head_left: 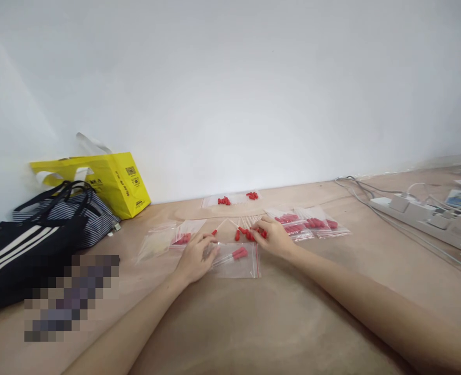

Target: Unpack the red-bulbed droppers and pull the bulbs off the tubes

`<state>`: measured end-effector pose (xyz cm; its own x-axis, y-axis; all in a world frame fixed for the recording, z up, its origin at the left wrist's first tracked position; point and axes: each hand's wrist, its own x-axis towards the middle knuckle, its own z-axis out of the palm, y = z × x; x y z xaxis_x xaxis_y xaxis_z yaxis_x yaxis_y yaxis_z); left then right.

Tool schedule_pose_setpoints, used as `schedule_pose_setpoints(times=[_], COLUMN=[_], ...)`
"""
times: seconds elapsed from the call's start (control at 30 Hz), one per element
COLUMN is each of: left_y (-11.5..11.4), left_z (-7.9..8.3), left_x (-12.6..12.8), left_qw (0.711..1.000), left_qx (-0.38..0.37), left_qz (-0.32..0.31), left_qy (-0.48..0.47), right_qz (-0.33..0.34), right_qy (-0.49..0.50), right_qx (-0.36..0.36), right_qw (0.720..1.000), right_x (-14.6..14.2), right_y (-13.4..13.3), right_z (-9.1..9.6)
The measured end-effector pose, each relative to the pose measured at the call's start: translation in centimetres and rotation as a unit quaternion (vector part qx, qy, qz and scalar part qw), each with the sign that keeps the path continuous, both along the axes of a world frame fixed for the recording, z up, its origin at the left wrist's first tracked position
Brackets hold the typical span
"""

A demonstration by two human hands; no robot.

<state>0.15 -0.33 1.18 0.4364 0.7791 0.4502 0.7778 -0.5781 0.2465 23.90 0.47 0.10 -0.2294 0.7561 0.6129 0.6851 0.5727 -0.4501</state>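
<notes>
With twelve o'clock toward the wall, the left forearm comes in from about seven o'clock and the right from about four. The left hand (196, 259) lies low, palm down, its fingers bent and its thumb standing apart from them, the thumb by the left edge of a clear zip bag (249, 269). A single red piece (214, 232) is right by its fingertips, at one o'clock from the hand. The right hand (274, 237) is arched with its fingertips down among a loose cluster of red pieces (237, 236), which lies at nine o'clock from it; whether those fingers pinch one I cannot tell. White sticks (247, 221) fan out just beyond the cluster, at twelve o'clock. The zip bag, with red-ended sticks (239, 253) inside, lies between the hands and toward six o'clock. Filled bags (320, 224) sit at two o'clock from the right hand.
</notes>
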Motion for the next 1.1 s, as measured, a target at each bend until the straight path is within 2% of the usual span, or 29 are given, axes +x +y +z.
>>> schedule_pose_setpoints(times=[0.1,0.27,0.4,0.5,0.6,0.77,0.97,1.1], left_y=[3.0,7.1,8.8,9.7,10.3,10.7,11.0,10.4], left_z=[0.4,0.6,0.4,0.5,0.6,0.8,0.7,0.1], left_x=[0.8,1.7,1.8,1.8,2.1,3.2,4.9,6.1], left_qw=[0.994,0.980,0.961,0.949,0.939,0.927,0.924,0.925], left_qx=[-0.053,-0.103,-0.114,-0.128,-0.162,-0.213,-0.280,-0.325], left_qz=[0.082,0.159,0.236,0.269,0.279,0.276,0.236,0.184], left_qy=[0.038,0.068,0.084,0.100,0.121,0.136,0.108,0.064], right_qz=[0.041,0.065,0.043,0.012,-0.008,0.018,0.040,0.055], right_qy=[0.011,0.001,-0.028,-0.021,-0.005,0.004,0.014,0.010], right_qx=[-0.046,-0.075,-0.089,-0.119,-0.152,-0.165,-0.145,-0.131], right_qw=[0.998,0.995,0.995,0.993,0.988,0.986,0.989,0.990], right_x=[0.8,0.7,0.6,0.8,0.9,0.7,0.2,0.0], right_y=[-1.7,-2.9,-2.9,-2.8,-2.8,-2.6,-2.4,-2.4], right_z=[-0.7,-1.2,-1.3,-1.2,-1.2,-1.4,-1.8,-1.8])
